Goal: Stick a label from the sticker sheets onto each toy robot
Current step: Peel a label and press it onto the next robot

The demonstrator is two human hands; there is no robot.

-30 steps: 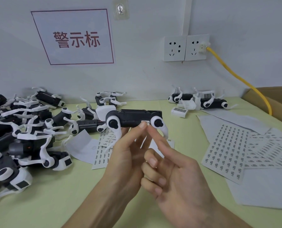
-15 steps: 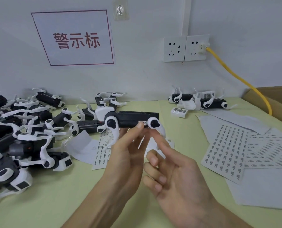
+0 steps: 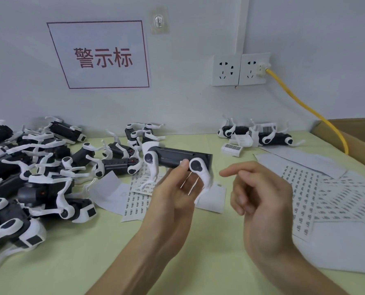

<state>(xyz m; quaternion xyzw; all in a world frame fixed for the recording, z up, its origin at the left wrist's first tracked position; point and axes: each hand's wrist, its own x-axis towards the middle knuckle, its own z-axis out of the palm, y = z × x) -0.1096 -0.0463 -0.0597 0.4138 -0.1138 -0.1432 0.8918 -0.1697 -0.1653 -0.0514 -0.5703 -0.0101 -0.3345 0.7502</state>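
Now the left hand (image 3: 173, 194) grips the toy robot (image 3: 177, 159) mid-frame, its long body lying left to right, while the right hand (image 3: 260, 194) hangs loose and empty just right of it, nearer the sticker sheets (image 3: 300, 188).

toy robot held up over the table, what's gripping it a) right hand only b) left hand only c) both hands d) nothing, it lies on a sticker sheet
b: the left hand grips the toy robot from below; the right hand is off to its side, touching nothing.
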